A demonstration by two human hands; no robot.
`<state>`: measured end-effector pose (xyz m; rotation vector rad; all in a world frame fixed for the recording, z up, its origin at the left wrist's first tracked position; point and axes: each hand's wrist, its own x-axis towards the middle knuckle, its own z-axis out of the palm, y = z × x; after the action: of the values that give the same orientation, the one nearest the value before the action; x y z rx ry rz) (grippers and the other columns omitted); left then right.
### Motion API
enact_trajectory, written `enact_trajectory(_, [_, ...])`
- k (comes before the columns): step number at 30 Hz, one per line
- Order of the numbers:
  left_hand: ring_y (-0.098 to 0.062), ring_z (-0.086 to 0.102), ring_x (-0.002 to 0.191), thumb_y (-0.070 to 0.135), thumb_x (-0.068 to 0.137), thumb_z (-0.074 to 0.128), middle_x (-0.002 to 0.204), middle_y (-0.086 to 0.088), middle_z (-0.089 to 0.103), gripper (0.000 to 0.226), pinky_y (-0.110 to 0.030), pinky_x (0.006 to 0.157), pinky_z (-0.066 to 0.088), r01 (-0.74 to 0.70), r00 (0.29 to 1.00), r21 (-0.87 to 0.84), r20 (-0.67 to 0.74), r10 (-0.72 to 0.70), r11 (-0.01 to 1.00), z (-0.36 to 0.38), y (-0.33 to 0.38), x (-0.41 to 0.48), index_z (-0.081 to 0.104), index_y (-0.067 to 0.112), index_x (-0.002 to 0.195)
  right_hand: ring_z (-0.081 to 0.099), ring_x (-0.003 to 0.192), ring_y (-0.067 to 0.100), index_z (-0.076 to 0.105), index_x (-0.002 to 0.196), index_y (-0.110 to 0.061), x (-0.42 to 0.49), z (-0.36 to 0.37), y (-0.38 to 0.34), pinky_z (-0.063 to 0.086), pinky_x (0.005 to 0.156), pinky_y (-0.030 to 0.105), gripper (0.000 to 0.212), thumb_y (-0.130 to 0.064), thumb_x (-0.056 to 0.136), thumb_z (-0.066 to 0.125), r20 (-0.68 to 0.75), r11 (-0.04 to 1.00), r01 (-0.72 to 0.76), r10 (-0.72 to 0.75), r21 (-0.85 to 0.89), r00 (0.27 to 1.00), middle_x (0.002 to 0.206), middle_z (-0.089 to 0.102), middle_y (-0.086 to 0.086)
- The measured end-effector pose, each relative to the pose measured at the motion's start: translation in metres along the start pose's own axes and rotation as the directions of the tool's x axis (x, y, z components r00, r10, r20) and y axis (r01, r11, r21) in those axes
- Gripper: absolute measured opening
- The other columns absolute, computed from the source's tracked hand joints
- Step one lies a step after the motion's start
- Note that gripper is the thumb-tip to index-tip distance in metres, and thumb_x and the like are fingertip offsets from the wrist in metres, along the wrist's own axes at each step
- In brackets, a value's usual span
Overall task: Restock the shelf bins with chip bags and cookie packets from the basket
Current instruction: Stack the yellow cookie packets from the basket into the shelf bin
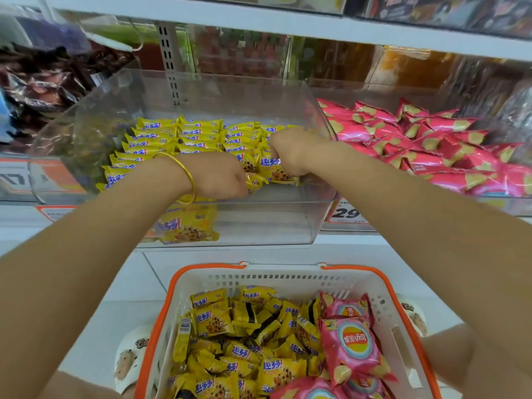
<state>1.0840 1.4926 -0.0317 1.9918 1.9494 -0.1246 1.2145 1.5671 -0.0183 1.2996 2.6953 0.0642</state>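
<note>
Head view:
- We see clear bin [259, 223] at centre, with yellow cookie packets [178, 133] in rows inside.
- Chip bags [403, 133] fill next bin at 3 o'clock; dark packets [43, 82] at 9 o'clock; price tag [348, 213] at 4 o'clock.
- Basket [172, 298] at 6 o'clock holds loose packets [230, 341] and pink bags [351, 341].
- Both forearms reach over bin's front wall.
- Left hand [218, 174], gold bangle [184, 174] on wrist, curls round crumpled packet [254, 180].
- Right hand [290, 151], at its 2 o'clock, pinches upright packet [273, 168].
- Fingertips hidden under knuckles; upper shelves [259, 21] blurred.
</note>
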Motion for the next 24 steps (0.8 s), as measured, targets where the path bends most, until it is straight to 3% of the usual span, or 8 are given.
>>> enact_trajectory(3, [-0.025, 0.04, 0.072, 0.013, 0.092, 0.047, 0.067, -0.005, 0.042, 0.033, -0.032, 0.069, 0.04, -0.008, 1.0, 0.042, -0.01, 0.008, 0.999, 0.0, -0.006, 0.008, 0.046, 0.015, 0.059, 0.052, 0.094, 0.029, 0.052, 0.092, -0.003, 0.002, -0.002, 0.0, 0.036, 0.056, 0.026, 0.012, 0.007, 0.089, 0.046, 0.006, 0.999, -0.035, 0.035, -0.007, 0.999, 0.086, 0.051, 0.007])
enact_trajectory(5, [-0.031, 0.046, 0.078, 0.012, 0.091, 0.047, 0.068, -0.002, 0.046, 0.033, -0.03, 0.072, 0.042, -0.018, 0.998, 0.05, -0.054, 0.02, 0.999, 0.002, -0.011, 0.011, 0.048, 0.02, 0.059, 0.055, 0.105, 0.029, 0.053, 0.112, -0.001, 0.005, -0.001, -0.002, 0.037, 0.065, 0.027, 0.024, 0.006, 0.09, 0.047, 0.0, 0.999, -0.049, 0.049, 0.007, 0.999, 0.107, 0.057, 0.012])
enact_trajectory(7, [-0.034, 0.053, 0.096, 0.014, 0.09, 0.049, 0.09, -0.007, 0.055, 0.018, -0.035, 0.084, 0.046, -0.034, 0.996, 0.096, -0.084, 0.042, 0.995, 0.006, -0.014, 0.014, 0.066, 0.013, 0.085, 0.053, 0.113, 0.029, 0.049, 0.124, 0.001, 0.006, 0.001, -0.002, 0.036, 0.071, 0.028, 0.035, 0.007, 0.089, 0.047, -0.004, 0.998, -0.059, 0.059, 0.029, 0.998, 0.124, 0.054, 0.016])
enact_trajectory(9, [-0.032, 0.05, 0.11, 0.019, 0.089, 0.051, 0.114, -0.008, 0.046, 0.031, -0.04, 0.094, 0.044, -0.029, 0.991, 0.16, -0.126, 0.05, 0.987, 0.009, -0.015, 0.017, 0.063, 0.02, 0.117, 0.051, 0.116, 0.03, 0.047, 0.127, 0.0, 0.005, 0.0, -0.002, 0.036, 0.073, 0.029, 0.038, 0.007, 0.089, 0.046, -0.005, 0.999, -0.048, 0.048, 0.022, 0.999, 0.127, 0.052, 0.017])
enact_trajectory(12, [-0.028, 0.047, 0.117, 0.022, 0.09, 0.052, 0.133, -0.004, 0.033, 0.032, -0.037, 0.096, 0.039, -0.007, 0.982, 0.222, -0.183, 0.049, 0.975, 0.01, -0.009, 0.021, 0.061, 0.031, 0.12, 0.052, 0.115, 0.029, 0.053, 0.121, 0.0, 0.004, 0.001, -0.003, 0.037, 0.073, 0.029, 0.034, 0.007, 0.088, 0.046, 0.0, 0.999, -0.03, 0.03, -0.024, 1.0, 0.123, 0.056, 0.016])
enact_trajectory(18, [-0.028, 0.048, 0.114, 0.022, 0.092, 0.049, 0.122, -0.006, 0.044, 0.024, -0.036, 0.083, 0.035, 0.046, 0.973, 0.277, -0.232, 0.02, 0.96, 0.005, -0.008, 0.029, 0.062, 0.024, 0.113, 0.051, 0.107, 0.029, 0.053, 0.106, -0.007, 0.004, -0.001, -0.004, 0.036, 0.071, 0.029, 0.023, 0.006, 0.088, 0.046, 0.025, 0.999, -0.007, 0.009, -0.049, 1.0, 0.112, 0.055, 0.017])
enact_trajectory(21, [-0.027, 0.047, 0.118, 0.025, 0.093, 0.05, 0.126, -0.005, 0.044, 0.026, -0.04, 0.092, 0.035, 0.075, 0.976, 0.302, -0.219, -0.008, 0.95, 0.004, -0.012, 0.028, 0.059, 0.025, 0.117, 0.047, 0.091, 0.025, 0.053, 0.109, -0.005, 0.005, -0.001, -0.002, 0.036, 0.07, 0.027, 0.026, 0.007, 0.088, 0.047, 0.042, 0.999, -0.011, 0.013, -0.037, 0.999, 0.118, 0.056, 0.016])
enact_trajectory(24, [-0.027, 0.047, 0.12, 0.025, 0.093, 0.05, 0.128, -0.006, 0.043, 0.029, -0.044, 0.099, 0.033, 0.097, 0.974, 0.301, -0.224, -0.029, 0.949, 0.004, -0.011, 0.028, 0.057, 0.025, 0.121, 0.049, 0.096, 0.026, 0.05, 0.122, -0.001, 0.006, 0.001, -0.003, 0.037, 0.071, 0.028, 0.033, 0.006, 0.09, 0.047, 0.062, 0.999, -0.028, 0.031, -0.042, 0.998, 0.123, 0.053, 0.016])
